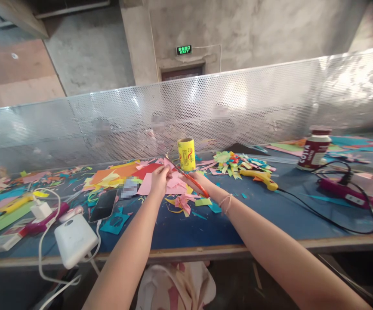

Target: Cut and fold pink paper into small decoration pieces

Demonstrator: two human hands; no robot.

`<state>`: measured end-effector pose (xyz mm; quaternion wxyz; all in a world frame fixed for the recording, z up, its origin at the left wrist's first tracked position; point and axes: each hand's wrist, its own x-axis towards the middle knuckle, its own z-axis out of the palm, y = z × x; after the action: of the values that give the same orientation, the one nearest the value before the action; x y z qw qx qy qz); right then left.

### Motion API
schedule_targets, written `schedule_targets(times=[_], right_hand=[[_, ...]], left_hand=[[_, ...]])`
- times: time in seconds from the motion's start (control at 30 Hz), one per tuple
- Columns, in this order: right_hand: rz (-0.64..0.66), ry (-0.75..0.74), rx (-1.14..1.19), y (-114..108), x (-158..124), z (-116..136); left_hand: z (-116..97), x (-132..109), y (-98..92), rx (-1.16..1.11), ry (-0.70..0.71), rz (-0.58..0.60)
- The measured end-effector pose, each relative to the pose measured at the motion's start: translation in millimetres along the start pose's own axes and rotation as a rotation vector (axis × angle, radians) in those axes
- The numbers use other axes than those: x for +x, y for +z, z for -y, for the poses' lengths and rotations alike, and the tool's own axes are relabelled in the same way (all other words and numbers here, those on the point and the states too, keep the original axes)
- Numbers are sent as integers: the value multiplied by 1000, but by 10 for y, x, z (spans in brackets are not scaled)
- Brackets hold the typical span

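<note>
Right hand [201,178] grips orange-handled scissors [195,185], long axis slanting forward-left, their blades [174,165] nearest the left hand [161,177], which pinches pink paper [168,163] just beside them

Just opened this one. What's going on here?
A person is working with paper at a blue table. The right hand holds orange-handled scissors, while the left hand pinches a small piece of pink paper near the blades. Whether they are cutting it is too small to tell. Just beyond the hands stands a yellow tube; a yellow glue gun lies to the right.
</note>
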<state>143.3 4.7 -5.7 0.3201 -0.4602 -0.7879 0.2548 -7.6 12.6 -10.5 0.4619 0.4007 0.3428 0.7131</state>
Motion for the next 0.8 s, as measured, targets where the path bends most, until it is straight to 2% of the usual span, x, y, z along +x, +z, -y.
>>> schedule_targets(times=[0.2, 0.3, 0.53, 0.8], right_hand=[[91, 13, 166, -21, -21, -34], [121, -38, 210, -30, -49, -24], [84, -52, 140, -29, -44, -35], [-35, -30, -48, -12, 38, -52]], left_hand=[[-14, -20, 1, -54, -14, 48], [-10, -34, 8, -40, -20, 84], [-32, -61, 33, -32, -54, 87], [-58, -73, 41, -42, -72, 76]])
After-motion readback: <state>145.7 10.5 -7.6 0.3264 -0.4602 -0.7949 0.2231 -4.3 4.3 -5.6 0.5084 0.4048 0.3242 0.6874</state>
